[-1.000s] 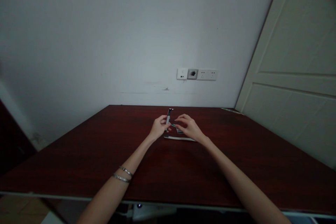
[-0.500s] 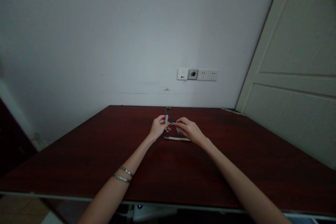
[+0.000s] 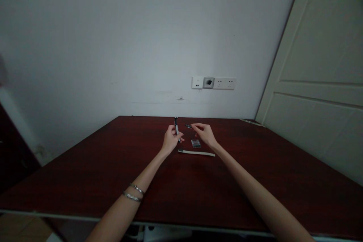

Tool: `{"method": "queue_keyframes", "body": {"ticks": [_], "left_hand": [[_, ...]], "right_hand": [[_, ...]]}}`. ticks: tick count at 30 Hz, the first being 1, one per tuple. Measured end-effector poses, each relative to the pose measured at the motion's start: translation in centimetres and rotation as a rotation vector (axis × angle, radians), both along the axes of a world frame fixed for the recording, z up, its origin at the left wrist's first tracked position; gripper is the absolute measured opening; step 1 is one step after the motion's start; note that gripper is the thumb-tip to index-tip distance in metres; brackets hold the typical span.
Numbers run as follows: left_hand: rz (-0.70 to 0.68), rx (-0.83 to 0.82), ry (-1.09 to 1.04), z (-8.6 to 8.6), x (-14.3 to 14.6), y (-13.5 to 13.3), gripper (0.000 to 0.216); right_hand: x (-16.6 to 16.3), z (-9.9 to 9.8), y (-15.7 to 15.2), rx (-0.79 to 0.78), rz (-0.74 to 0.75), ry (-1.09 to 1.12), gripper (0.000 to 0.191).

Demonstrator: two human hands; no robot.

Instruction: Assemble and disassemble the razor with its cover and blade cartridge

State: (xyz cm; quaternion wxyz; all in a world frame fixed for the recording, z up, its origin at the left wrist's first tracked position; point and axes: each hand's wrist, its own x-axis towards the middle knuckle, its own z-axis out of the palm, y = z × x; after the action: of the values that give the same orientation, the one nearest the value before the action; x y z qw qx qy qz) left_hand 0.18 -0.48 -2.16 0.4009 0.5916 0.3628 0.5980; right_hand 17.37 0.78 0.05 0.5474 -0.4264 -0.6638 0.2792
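My left hand is closed around a slim grey handle with a black, hooked upper end, held upright and leaning slightly left. Its exact kind is too small to tell. My right hand pinches a small flat dark piece between thumb and fingertips, a short way right of the handle and apart from it. Below the right hand, a small clear flat case lies on the table. Nearer to me lies a long, thin, pale strip with a dark left end.
The dark red wooden table meets a white wall at its far edge. Sockets and a switch plate sit on that wall. A pale panelled door stands along the right side.
My right hand has drawn the small dark piece up and away from the handle, uncovering the clear case and the strip's right end. The handle now tilts left at its top.
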Motion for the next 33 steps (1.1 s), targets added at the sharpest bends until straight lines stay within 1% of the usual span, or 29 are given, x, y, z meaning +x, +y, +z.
{"method": "queue_keyframes", "body": {"ticks": [3, 7, 11, 14, 17, 22, 25, 29, 33], "left_hand": [[0.004, -0.004, 0.030, -0.2, 0.0, 0.1, 0.035], [0.021, -0.007, 0.046, 0.0, -0.1, -0.2, 0.035], [0.054, -0.015, 0.037, 0.4, -0.1, -0.5, 0.033], [0.068, 0.018, 0.081, 0.4, -0.1, -0.7, 0.030], [0.096, 0.078, 0.169, 0.0, -0.1, -0.7, 0.029], [0.129, 0.172, 0.399, -0.7, -0.1, -1.0, 0.025], [0.188, 0.226, 0.526, -0.8, 0.0, -1.4, 0.023], [0.262, 0.263, 0.597, -0.9, 0.5, -1.8, 0.023], [0.292, 0.260, 0.665, -1.0, 0.9, -2.1, 0.023]], "right_hand": [[0.1, 0.0, 0.8, -0.014, 0.004, 0.016, 0.035], [0.4, 0.0, 1.4, -0.013, 0.014, 0.029, 0.037], [0.4, 0.5, 1.5, -0.021, 0.002, 0.044, 0.039], [0.3, 1.1, 1.5, -0.025, 0.007, 0.061, 0.040], [0.0, 1.4, 1.5, -0.034, 0.011, 0.082, 0.040], [-0.2, 1.7, 1.1, -0.064, 0.054, 0.112, 0.040], [-0.1, 1.8, 0.6, -0.076, 0.094, 0.106, 0.039], [0.0, 1.8, 0.1, -0.074, 0.132, 0.101, 0.037], [-0.2, 1.8, -0.5, -0.061, 0.148, 0.080, 0.034]]}}
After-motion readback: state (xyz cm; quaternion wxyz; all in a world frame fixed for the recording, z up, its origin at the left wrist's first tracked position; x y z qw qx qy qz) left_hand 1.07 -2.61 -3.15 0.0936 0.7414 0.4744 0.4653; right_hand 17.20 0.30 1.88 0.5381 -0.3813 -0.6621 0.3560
